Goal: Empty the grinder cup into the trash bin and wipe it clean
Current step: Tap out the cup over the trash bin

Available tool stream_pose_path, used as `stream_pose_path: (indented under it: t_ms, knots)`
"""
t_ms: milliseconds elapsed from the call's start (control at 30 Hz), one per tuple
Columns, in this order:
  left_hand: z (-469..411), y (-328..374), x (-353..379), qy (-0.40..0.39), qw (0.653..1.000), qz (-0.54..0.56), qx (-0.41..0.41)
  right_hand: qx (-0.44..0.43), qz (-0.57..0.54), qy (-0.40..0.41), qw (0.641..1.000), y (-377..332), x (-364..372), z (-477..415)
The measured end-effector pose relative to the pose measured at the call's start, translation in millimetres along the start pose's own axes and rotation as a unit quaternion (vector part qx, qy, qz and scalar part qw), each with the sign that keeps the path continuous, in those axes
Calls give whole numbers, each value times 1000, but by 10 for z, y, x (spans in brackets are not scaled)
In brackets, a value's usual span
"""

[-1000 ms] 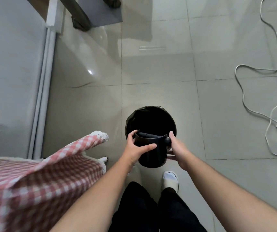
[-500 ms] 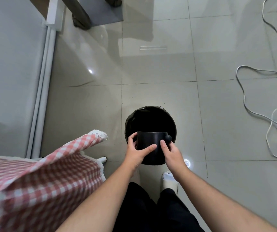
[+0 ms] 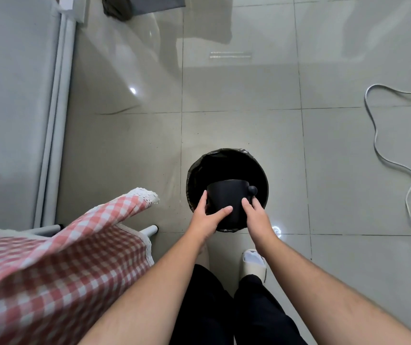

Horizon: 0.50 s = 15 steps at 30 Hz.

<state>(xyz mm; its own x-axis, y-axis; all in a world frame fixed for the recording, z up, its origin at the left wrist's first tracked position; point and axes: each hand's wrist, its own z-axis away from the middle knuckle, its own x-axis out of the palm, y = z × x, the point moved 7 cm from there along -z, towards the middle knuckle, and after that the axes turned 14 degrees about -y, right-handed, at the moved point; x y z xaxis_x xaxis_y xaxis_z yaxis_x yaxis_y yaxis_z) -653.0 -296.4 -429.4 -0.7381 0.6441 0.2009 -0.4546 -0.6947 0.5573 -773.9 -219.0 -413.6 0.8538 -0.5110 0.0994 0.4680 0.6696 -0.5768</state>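
Holding a round black grinder cup point(image 3: 226, 202) with both hands, a person stands over a round black trash bin point(image 3: 261, 170) lined with a dark bag. The cup is tipped over, so its mouth faces away and down into the bin. It sits over the 6 o'clock part of the bin's opening. A little round black knob point(image 3: 252, 190) sticks out of the cup at 3 o'clock.

The left hand point(image 3: 208, 220) wraps the cup at 8 o'clock, thumb across the front and fingers curled round the side. The right hand point(image 3: 257, 217) grips the cup at 4 o'clock, just under the knob, fingers closed on its wall.

A red and white checked cloth with a lace edge point(image 3: 62, 257) hangs at 9 o'clock from the hands. A white cord point(image 3: 376, 135) lies on the shiny grey tile floor point(image 3: 249, 108) at 3 o'clock, well apart from the bin. A white slipper point(image 3: 254, 263) shows at 6 o'clock, near the bin.
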Motion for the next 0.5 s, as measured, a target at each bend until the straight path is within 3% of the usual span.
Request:
stream_pose_path:
  t_ms: [133, 500]
  knots:
    - [-6, -25, 22, 10, 1000, 11, 6, -9, 46, 18, 999, -40, 18, -42]
    - [-121, 32, 12, 12, 998, -24, -51, 45, 60, -29, 997, 86, 36, -217]
